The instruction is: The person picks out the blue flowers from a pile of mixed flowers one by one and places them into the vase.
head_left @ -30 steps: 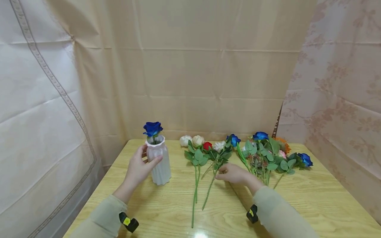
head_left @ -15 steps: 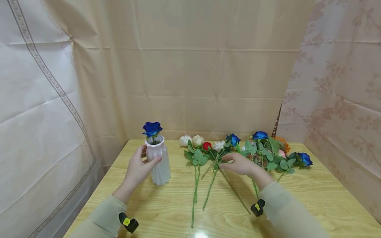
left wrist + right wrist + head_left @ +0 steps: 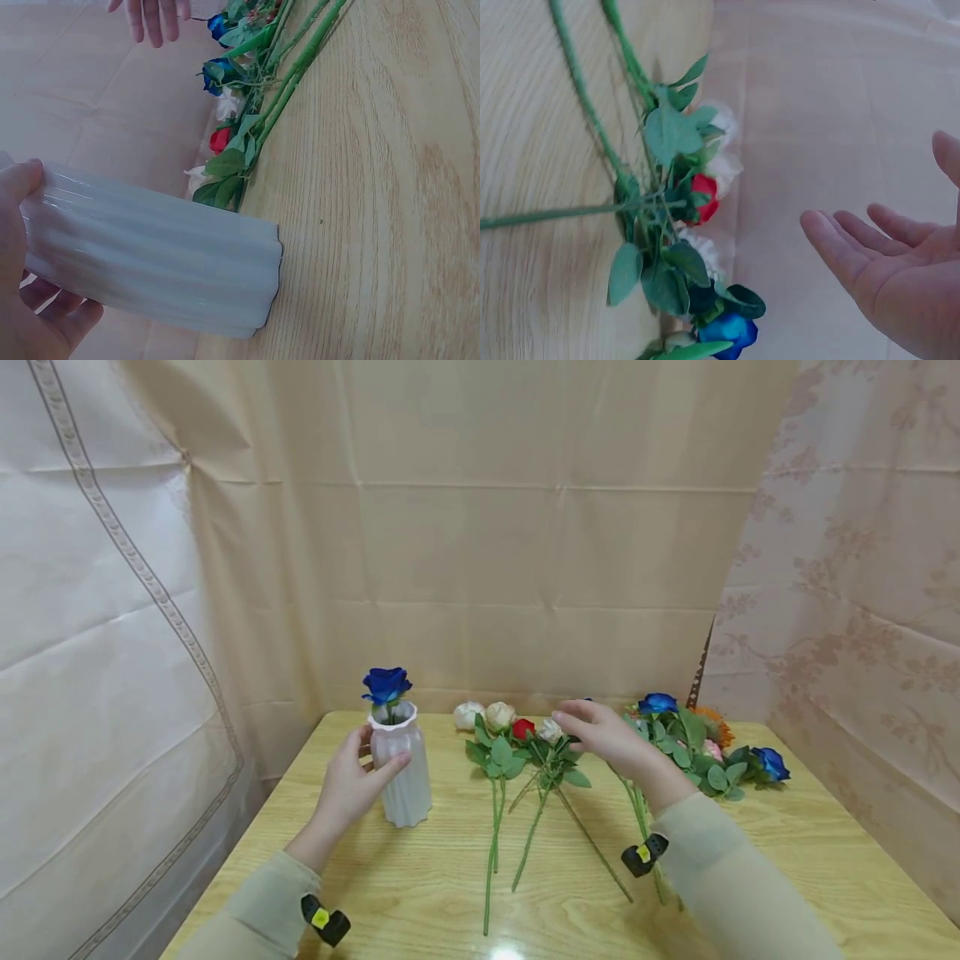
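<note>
My left hand (image 3: pixel 352 781) grips a white fluted vase (image 3: pixel 405 777) round its upper part, thumb on the near side. The vase stands upright on the table, with one blue rose (image 3: pixel 386 685) in its mouth. In the left wrist view, the thumb and curled fingers lie on opposite sides of the vase (image 3: pixel 150 247). My right hand (image 3: pixel 618 745) is raised over the loose flowers with nothing in it. Its fingers look extended and apart in the right wrist view. Beneath it, a red rose (image 3: pixel 704 199) and a blue rose (image 3: pixel 731 332) lie among green leaves.
White and cream flowers (image 3: pixel 500 716) lie along the table's back, their stems (image 3: pixel 491 860) pointing toward me. A heap at right includes blue roses (image 3: pixel 769 764) and an orange flower (image 3: pixel 717 727). A beige curtain (image 3: pixel 525 543) hangs behind the wooden table (image 3: pixel 420 893).
My right hand has lifted from beside the flower stems, moving up and away from me, and its fingers have straightened. The left hand keeps holding the vase in place.
</note>
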A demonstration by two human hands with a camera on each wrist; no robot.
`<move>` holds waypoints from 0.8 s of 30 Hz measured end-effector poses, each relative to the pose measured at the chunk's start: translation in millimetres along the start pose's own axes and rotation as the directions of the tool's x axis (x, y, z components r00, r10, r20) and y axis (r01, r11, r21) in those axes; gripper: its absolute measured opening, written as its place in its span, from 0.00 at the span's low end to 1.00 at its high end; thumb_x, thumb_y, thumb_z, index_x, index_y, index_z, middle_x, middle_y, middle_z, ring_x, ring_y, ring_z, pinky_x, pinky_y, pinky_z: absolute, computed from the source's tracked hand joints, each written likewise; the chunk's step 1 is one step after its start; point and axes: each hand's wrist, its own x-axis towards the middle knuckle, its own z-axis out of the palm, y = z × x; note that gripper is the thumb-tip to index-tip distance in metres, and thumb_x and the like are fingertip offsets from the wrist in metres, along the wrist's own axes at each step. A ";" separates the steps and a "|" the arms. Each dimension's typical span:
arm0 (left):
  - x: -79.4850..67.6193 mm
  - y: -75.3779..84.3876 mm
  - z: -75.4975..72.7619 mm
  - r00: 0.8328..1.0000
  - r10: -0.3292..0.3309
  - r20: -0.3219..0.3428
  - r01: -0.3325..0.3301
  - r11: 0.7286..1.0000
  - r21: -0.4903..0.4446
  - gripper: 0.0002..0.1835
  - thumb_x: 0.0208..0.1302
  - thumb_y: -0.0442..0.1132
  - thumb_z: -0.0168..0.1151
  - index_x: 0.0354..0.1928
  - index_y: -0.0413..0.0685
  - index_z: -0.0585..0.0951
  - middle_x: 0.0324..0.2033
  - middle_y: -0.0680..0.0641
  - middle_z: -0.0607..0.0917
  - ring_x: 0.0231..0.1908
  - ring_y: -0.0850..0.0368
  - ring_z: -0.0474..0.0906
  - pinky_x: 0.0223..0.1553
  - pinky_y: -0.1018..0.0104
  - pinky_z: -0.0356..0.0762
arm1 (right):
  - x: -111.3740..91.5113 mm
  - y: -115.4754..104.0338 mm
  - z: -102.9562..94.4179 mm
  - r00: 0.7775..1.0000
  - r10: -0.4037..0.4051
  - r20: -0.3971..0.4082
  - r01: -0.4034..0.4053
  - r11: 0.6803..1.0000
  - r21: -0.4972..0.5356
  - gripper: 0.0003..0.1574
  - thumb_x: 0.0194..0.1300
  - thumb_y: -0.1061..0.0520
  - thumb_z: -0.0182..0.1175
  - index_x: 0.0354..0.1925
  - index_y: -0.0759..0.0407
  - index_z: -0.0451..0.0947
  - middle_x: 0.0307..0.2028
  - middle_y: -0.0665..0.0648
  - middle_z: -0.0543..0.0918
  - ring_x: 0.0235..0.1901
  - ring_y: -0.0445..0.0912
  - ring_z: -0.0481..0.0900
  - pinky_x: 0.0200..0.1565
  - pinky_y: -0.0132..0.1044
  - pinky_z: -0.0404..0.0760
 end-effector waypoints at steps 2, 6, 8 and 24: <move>0.2 -0.6 0.1 1.000 0.001 -0.006 -0.001 1.000 0.001 0.48 0.59 0.67 0.69 0.72 0.47 0.65 0.64 0.42 0.74 0.61 0.42 0.73 0.57 0.44 0.79 | 2.8 -2.4 0.8 1.000 -0.006 -0.014 0.007 0.999 0.043 0.49 0.77 0.36 0.54 0.79 0.61 0.49 0.76 0.65 0.57 0.73 0.61 0.61 0.68 0.56 0.67; 0.0 -0.7 -0.2 1.000 0.003 -0.006 -0.003 1.000 0.002 0.48 0.59 0.67 0.69 0.72 0.47 0.65 0.64 0.42 0.74 0.61 0.42 0.73 0.57 0.44 0.79 | 10.0 -1.9 3.9 0.999 -0.017 -0.046 0.022 0.993 0.112 0.49 0.77 0.39 0.55 0.79 0.63 0.48 0.76 0.65 0.56 0.73 0.60 0.59 0.69 0.56 0.66; -0.2 -0.3 -0.2 1.000 0.004 -0.004 -0.004 1.000 0.000 0.48 0.59 0.68 0.69 0.72 0.47 0.65 0.64 0.42 0.74 0.61 0.42 0.73 0.57 0.44 0.79 | 14.1 0.4 5.8 0.998 -0.013 -0.063 0.022 0.989 0.143 0.49 0.77 0.41 0.56 0.79 0.64 0.48 0.76 0.66 0.56 0.74 0.60 0.58 0.69 0.56 0.66; -0.7 1.1 -0.4 1.000 -0.002 0.002 0.002 1.000 0.002 0.49 0.58 0.68 0.69 0.72 0.46 0.65 0.64 0.41 0.74 0.62 0.41 0.73 0.57 0.44 0.79 | 35.7 34.1 17.5 0.991 0.108 -0.073 -0.091 0.975 0.205 0.50 0.78 0.43 0.54 0.80 0.65 0.41 0.77 0.70 0.52 0.74 0.66 0.55 0.71 0.58 0.61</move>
